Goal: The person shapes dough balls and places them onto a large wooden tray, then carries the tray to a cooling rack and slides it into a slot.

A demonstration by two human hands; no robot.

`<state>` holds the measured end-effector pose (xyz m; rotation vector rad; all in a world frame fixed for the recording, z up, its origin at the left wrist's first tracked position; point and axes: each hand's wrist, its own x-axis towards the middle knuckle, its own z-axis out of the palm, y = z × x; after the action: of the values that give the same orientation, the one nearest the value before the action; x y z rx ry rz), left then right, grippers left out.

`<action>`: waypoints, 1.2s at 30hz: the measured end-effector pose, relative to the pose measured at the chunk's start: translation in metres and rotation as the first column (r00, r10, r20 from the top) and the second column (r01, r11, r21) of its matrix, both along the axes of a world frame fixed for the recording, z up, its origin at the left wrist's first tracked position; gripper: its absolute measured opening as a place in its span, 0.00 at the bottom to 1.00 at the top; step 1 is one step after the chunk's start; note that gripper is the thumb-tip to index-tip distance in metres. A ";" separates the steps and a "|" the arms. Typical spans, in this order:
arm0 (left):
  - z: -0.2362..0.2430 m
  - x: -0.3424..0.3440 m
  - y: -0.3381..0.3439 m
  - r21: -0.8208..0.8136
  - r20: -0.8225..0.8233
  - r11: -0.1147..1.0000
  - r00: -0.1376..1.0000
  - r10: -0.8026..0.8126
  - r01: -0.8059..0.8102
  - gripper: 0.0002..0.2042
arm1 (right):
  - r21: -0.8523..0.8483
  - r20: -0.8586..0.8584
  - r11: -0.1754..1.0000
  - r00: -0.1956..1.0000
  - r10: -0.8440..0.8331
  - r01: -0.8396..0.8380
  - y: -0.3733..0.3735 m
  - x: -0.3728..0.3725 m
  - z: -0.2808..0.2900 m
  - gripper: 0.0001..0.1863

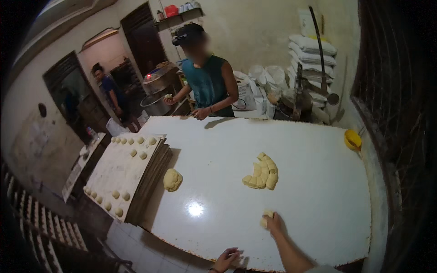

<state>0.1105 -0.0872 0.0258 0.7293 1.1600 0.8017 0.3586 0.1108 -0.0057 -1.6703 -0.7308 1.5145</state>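
Nearest, at the table's front edge, the left hand (225,260) holds nothing, its fingers extended and slightly apart; whether they touch the edge I cannot tell. Just ahead and to its right, the right hand (273,224) has its fingers clamped on a small lump of dough (268,213) over the white table (318,204). Beyond it lies a curved cluster of dough pieces (271,175), packed side by side and touching; well to the left sits a larger dough ball (172,179). Beside that, a stack of boards (143,195) stands at the table's left end, with small dough rounds (125,195) set out on its floured top. Toward the far right corner rests a yellow bowl (352,139). Across the table stands a co-worker (207,82) in a teal sleeveless top, one hand (168,99) holding something pale, near a metal pot (154,105). Behind, a white sack (245,93) carries dark printing (too small and blurred to read from here), and more pale sacks (312,45) are piled against the wall. Farther back, at left, another person (111,91) in dark blue stands by a doorway.
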 end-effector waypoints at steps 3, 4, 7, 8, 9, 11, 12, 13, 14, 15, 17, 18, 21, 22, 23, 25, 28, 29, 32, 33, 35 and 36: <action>-0.069 0.080 0.040 0.161 0.050 0.987 0.998 -0.031 0.023 0.33 | 0.179 0.421 0.940 0.886 0.193 -0.290 -0.097 0.017 -0.009 0.23; -0.097 0.102 0.043 0.085 0.090 0.994 0.994 -0.069 0.062 0.31 | 0.215 0.542 0.917 0.822 0.174 -0.336 -0.126 0.025 -0.019 0.24; -0.127 0.118 0.027 0.339 -0.327 0.899 0.931 -0.162 0.276 0.27 | 0.193 0.594 0.965 0.804 0.030 -0.179 -0.171 0.048 0.106 0.31; -0.094 0.118 0.034 0.299 -0.425 0.881 0.878 -0.221 0.366 0.24 | 0.328 0.525 0.941 0.844 -0.108 -0.083 -0.192 0.085 0.077 0.33; -0.054 0.093 0.036 0.240 -0.530 0.876 0.812 -0.243 0.418 0.23 | 0.203 0.528 0.971 0.849 0.002 -0.129 -0.210 0.091 0.100 0.32; -0.063 0.044 0.036 0.483 -0.748 0.757 0.657 0.094 0.441 0.20 | 0.243 0.667 0.957 0.743 -0.048 -0.156 -0.233 0.118 0.061 0.29; -0.064 0.023 0.040 0.547 -0.793 0.638 0.580 0.187 0.542 0.21 | 0.079 0.881 0.933 0.463 0.101 -0.353 -0.227 0.115 0.099 0.27; -0.065 0.018 0.048 0.583 -0.797 0.593 0.533 0.285 0.555 0.23 | 0.058 0.937 0.921 0.339 0.084 -0.386 -0.208 0.119 0.088 0.26; -0.030 0.031 0.066 0.624 -0.779 0.527 0.511 0.363 0.577 0.25 | 0.212 0.910 0.901 0.412 -0.040 -0.379 -0.186 0.127 0.076 0.25; -0.005 0.060 0.086 0.674 -0.735 0.475 0.579 0.353 0.566 0.26 | 0.372 0.852 0.852 0.500 -0.156 -0.368 -0.155 0.122 0.063 0.25; 0.007 0.099 0.076 0.611 -0.756 0.532 0.632 0.171 0.586 0.24 | 0.453 0.796 0.770 0.593 -0.122 -0.449 -0.154 0.102 0.041 0.24; 0.002 0.116 0.062 0.561 -0.792 0.505 0.603 0.098 0.656 0.23 | 0.377 0.827 0.738 0.561 0.003 -0.559 -0.169 0.091 0.040 0.24; -0.079 0.028 0.004 0.604 -0.761 0.264 0.642 -0.086 0.752 0.20 | 0.308 0.845 0.639 0.511 0.157 -0.705 -0.259 0.119 0.036 0.19; -0.131 -0.014 -0.004 0.593 -0.793 0.224 0.610 -0.006 0.773 0.18 | 0.399 0.795 0.605 0.589 0.145 -0.688 -0.266 0.136 0.032 0.18; -0.104 -0.003 0.024 0.373 -0.916 0.298 0.400 -0.033 0.879 0.16 | 0.334 0.802 0.695 0.579 0.145 -0.637 -0.252 0.151 0.040 0.19; -0.008 0.045 0.070 0.320 -0.922 0.508 0.387 -0.029 0.800 0.15 | 0.356 0.840 0.786 0.542 -0.032 -0.505 -0.207 0.148 0.057 0.20; 0.012 0.089 0.074 0.648 -0.706 0.500 0.699 0.113 0.574 0.15 | 0.415 0.834 0.765 0.543 -0.103 -0.493 -0.162 0.087 0.063 0.23; -0.011 0.084 0.058 0.642 -0.698 0.457 0.716 0.017 0.616 0.15 | 0.337 0.735 0.796 0.669 0.112 -0.503 -0.177 0.078 0.055 0.23; -0.127 -0.002 0.025 0.821 -0.503 0.221 0.850 -0.155 0.526 0.14 | 0.257 0.762 0.742 0.602 0.238 -0.619 -0.218 0.124 0.024 0.21; -0.111 -0.007 0.044 0.701 -0.626 0.326 0.766 -0.144 0.634 0.14 | 0.205 0.735 0.781 0.620 0.275 -0.590 -0.233 0.147 0.036 0.21; -0.044 0.008 0.075 0.402 -0.803 0.524 0.564 -0.192 0.751 0.15 | 0.280 0.770 0.814 0.625 0.127 -0.510 -0.225 0.160 0.039 0.20; -0.020 0.034 0.086 0.544 -0.804 0.430 0.595 0.019 0.721 0.15 | 0.408 0.800 0.773 0.598 -0.047 -0.485 -0.199 0.149 0.040 0.20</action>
<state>0.1444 -0.0008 0.0063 2.2917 1.1219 0.6295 0.5076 -0.0884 0.0342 -1.7031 -1.7624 0.4648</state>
